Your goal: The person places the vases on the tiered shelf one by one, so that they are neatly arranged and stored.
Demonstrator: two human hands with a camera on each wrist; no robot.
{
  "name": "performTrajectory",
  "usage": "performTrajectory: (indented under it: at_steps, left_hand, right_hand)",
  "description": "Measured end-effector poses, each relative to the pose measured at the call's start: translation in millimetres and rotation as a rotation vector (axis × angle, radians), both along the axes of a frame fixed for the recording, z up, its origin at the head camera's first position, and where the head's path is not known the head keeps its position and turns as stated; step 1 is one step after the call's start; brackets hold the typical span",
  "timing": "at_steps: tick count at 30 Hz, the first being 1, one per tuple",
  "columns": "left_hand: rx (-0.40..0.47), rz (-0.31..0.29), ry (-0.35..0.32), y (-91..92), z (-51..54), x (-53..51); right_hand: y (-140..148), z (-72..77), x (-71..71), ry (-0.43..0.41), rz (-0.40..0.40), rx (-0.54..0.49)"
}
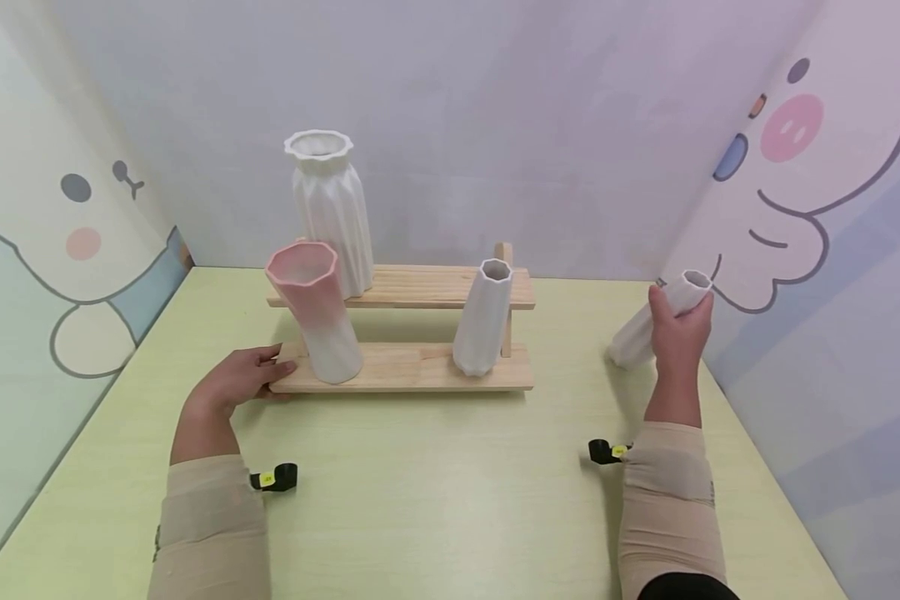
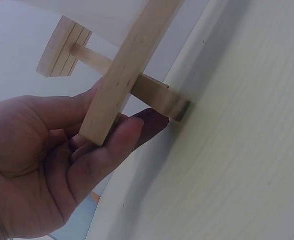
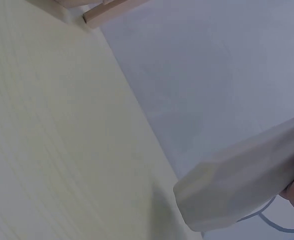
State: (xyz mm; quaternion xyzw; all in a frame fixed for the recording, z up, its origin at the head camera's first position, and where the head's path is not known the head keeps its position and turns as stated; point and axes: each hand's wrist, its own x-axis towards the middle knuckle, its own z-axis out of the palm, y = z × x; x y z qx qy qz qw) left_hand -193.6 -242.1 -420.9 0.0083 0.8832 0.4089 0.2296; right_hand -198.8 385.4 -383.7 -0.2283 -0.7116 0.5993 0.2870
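My left hand (image 1: 242,377) grips the left end of the lower board of a two-tier wooden shelf (image 1: 397,367); in the left wrist view, thumb and fingers close around the board end (image 2: 118,85). On that lower board stand a pink-and-white vase (image 1: 322,321) at the left and a slim white faceted vase (image 1: 483,321) at the right. A tall white ribbed vase (image 1: 333,217) stands on the upper board's left part. Off to the right, my right hand (image 1: 678,333) holds another slim white vase (image 1: 633,340), tilted, its mouth up and right. The right wrist view shows its base (image 3: 207,200) above the table.
The pale yellow table (image 1: 435,492) reaches back to a plain wall panel (image 1: 435,167). Printed cartoon panels (image 1: 795,192) flank it left and right, the right one close behind my right hand. Black wrist camera mounts (image 1: 277,477) stick out from both sleeves.
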Motion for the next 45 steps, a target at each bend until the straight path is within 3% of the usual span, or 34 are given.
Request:
performTrajectory:
  at_steps: [15, 21, 33, 45]
  left_hand:
    - [0.016, -0.007, 0.000, -0.3, -0.3, 0.0]
    - [0.020, -0.008, -0.006, -0.2, 1.2, 0.5]
    - [0.024, -0.004, -0.014, 1.4, 2.4, 1.0]
    - [-0.001, -0.004, -0.002, 0.5, 0.4, 0.3]
  right_hand:
    - [-17, 24.3, 11.0, 0.101, -0.001, 0.086]
    - [-24, 32.5, 14.0, 0.088, 0.022, 0.151]
    - [-51, 47.6, 22.7, 0.117, 0.098, 0.174]
    - [-68, 52.6, 25.5, 0.112, 0.174, 0.212]
